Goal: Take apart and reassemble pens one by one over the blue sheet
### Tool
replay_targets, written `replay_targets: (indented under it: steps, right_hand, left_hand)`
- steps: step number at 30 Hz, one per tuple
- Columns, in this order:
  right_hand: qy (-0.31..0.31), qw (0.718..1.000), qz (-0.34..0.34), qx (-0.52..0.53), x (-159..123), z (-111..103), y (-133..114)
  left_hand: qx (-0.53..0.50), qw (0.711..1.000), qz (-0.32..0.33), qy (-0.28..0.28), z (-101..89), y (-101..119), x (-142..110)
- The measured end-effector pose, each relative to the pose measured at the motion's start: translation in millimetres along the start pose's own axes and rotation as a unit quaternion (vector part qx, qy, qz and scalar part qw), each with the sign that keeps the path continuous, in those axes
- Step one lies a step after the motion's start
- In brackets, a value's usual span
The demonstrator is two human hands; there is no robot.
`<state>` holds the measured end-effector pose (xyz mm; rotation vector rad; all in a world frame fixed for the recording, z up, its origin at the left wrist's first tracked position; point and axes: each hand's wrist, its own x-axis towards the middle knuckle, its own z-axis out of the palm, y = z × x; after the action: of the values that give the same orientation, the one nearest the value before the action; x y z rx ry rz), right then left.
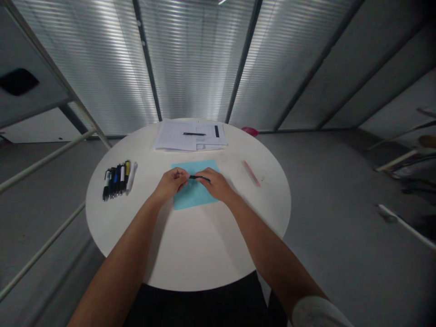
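In the head view, I see both hands meeting over a blue sheet [195, 197] in the middle of a round white counter [190, 254]. The left hand [173, 182] pinches one end of a dark pen [193, 176], and the right hand [217, 183] pinches it farther along, so it lies crosswise above the sheet. From there, a row of pens [122, 177] sits at nine o'clock, papers [177, 138] topped by a black pen [194, 134] at twelve, and a pink stick [251, 173] at three.

Dark pen [193, 177] partly hidden by right grip [216, 182], printed papers [175, 136] illegible, sleeve [316, 312] cut off
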<state>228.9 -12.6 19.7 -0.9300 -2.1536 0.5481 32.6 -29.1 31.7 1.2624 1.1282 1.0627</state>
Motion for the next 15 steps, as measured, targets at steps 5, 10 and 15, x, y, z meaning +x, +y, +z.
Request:
replay_targets:
  steps: [5, 10, 15]
  right_hand:
    - [0.01, 1.0, 0.016, 0.002, -1.3, 3.2, 1.9]
    - [0.012, 1.0, 0.023, -0.007, 0.0, 4.6, 6.2]
    - [-0.006, 0.998, 0.039, -0.039, -0.9, -0.2, 2.8]
  left_hand:
    - [0.016, 1.0, -0.002, -0.011, -0.9, 0.6, -0.7]
    - [0.007, 1.0, -0.007, 0.006, -2.2, 0.8, -0.8]
    - [-0.005, 1.0, 0.002, 0.027, -3.1, 2.3, -0.5]
